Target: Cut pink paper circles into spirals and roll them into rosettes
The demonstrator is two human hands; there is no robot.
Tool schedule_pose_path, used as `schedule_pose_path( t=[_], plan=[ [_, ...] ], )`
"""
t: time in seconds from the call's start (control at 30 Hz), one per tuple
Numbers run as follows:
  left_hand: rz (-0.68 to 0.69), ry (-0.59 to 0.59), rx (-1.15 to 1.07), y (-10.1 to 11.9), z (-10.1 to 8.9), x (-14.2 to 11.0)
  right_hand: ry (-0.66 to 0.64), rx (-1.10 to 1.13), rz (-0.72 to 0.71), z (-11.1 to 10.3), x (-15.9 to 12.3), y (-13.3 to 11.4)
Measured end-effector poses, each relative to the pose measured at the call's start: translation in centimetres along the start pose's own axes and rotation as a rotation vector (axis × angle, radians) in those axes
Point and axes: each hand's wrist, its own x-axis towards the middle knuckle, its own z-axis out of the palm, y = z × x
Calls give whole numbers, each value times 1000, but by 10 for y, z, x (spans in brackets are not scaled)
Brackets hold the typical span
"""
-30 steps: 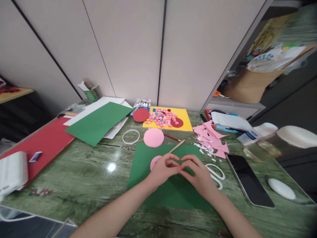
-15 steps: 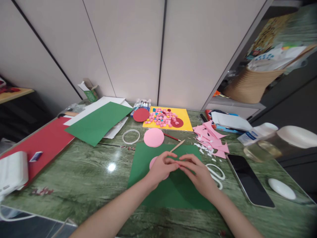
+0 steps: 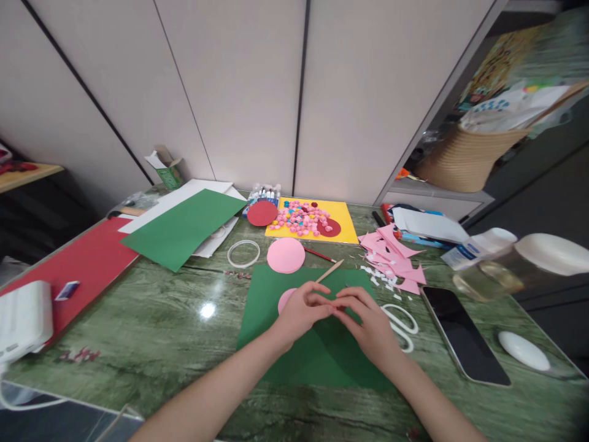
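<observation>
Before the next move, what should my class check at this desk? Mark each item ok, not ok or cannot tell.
1. Left hand and right hand above rectangular green paper sheet: ok.
2. Anything held between them identifiable: cannot tell, too small.
3. White-handled scissors fully visible: not ok, right hand partly covers them.
4. Pointed wooden stick with tip facing away from both hands: ok.
5. Large round pink paper disc clear of both hands: ok.

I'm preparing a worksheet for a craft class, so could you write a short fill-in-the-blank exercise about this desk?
The left hand and right hand meet above the near sheet, which is coloured ____.
The small, mostly pink balls lie on the far sheet, which is coloured ____.
The white scissor handles show beside the person's ____ hand.

Missing words: green; yellow; right.
</observation>
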Motion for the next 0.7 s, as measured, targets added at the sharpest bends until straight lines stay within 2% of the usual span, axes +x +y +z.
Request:
schedule_pose_path(
  t=[0.3,0.57,0.7],
  plan=[
    [14,-36,8,-4,2,0,-23,-33,-9,0,-3,2],
    [-7,30,-52,-2,2,0,25,-13,-30,-4,2,-2],
    [-13,14,-34,-1,1,0,-24,39,-20,-3,2,-1]
  ],
)
